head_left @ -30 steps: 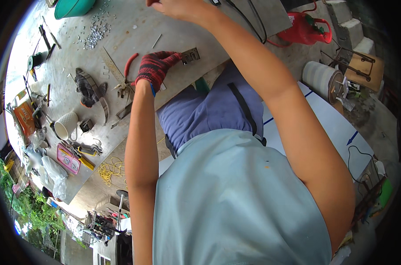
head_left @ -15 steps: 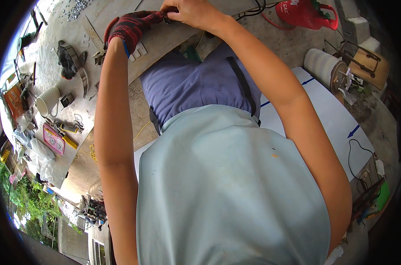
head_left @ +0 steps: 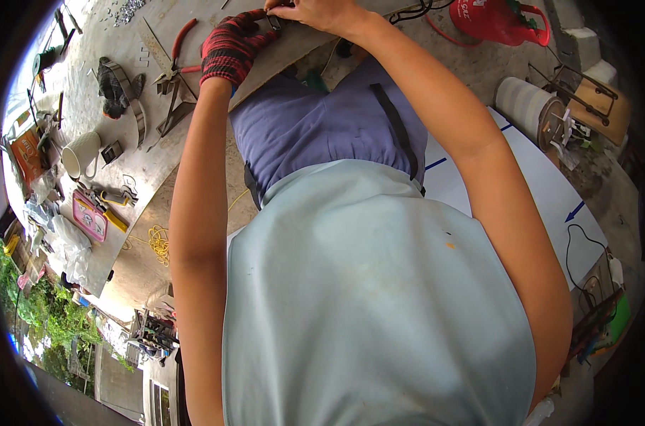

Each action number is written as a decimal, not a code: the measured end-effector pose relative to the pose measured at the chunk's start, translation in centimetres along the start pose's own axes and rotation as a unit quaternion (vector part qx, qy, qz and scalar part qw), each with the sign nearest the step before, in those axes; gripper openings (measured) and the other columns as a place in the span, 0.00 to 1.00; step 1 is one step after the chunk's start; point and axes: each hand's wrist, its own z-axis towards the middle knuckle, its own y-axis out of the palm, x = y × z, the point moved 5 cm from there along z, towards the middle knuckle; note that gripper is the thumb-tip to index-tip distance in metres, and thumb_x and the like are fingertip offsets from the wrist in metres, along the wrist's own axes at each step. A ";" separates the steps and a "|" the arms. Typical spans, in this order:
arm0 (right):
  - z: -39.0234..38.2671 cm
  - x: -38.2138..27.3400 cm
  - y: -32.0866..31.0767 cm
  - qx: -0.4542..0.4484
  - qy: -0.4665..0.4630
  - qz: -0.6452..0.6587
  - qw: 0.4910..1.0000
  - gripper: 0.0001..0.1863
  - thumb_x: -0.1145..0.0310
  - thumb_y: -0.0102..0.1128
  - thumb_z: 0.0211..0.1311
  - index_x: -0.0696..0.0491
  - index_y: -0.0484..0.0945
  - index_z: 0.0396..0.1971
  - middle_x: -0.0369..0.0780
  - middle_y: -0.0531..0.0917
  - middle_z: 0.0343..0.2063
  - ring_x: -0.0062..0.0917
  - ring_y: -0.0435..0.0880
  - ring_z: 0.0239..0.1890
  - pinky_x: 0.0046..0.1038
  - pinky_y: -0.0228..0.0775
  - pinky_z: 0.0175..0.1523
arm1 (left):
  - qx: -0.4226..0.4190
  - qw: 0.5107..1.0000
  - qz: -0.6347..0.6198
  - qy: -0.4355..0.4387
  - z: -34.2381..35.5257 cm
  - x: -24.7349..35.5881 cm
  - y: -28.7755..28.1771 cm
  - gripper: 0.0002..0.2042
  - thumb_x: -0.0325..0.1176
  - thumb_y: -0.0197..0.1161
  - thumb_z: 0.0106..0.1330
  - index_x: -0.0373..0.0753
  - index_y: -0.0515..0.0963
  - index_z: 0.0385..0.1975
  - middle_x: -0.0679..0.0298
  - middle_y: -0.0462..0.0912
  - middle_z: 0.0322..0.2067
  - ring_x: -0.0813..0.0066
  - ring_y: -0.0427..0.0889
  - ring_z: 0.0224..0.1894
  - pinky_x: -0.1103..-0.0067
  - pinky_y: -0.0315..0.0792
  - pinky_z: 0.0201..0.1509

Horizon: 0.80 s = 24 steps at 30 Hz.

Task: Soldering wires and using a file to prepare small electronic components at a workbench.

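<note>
My left hand [head_left: 230, 51], in a red and black knit glove, is closed around a small dark metal piece [head_left: 274, 23] at the top edge of the view. My bare right hand [head_left: 324, 13] meets it there, thumb and fingers pinched at the upper end of that piece. Part of the right fingers is cut off by the picture's edge. Just left of the glove lie pliers with red handles [head_left: 183, 41] on the grey worktop [head_left: 127, 42]. Beside them are a flat metal set square [head_left: 154, 44] and a dark angular metal stand [head_left: 175, 106].
Farther left are a dark glove [head_left: 112, 89], a curved metal strip [head_left: 138, 117], a white mug [head_left: 80, 155], a pink tray [head_left: 90, 215] and yellow-handled tools [head_left: 114, 219]. A red gas cylinder [head_left: 489, 21] stands at the upper right, near a striped drum [head_left: 521, 110].
My left hand and forearm have shifted right, uncovering the red-handled pliers and the metal stand. The small metal piece shows more clearly between my hands. The whole view has moved slightly.
</note>
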 end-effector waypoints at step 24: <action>-0.1 -1.0 0.0 -0.005 -0.042 -0.052 0.998 0.06 0.74 0.71 0.54 0.57 0.84 0.31 0.44 0.85 0.33 0.40 0.84 0.42 0.37 0.78 0.48 | -0.096 0.987 -0.094 -0.087 0.3 1.0 -2.5 0.24 0.56 0.62 0.72 0.44 0.86 0.56 0.64 0.89 0.49 0.78 0.82 0.54 0.77 0.67 0.66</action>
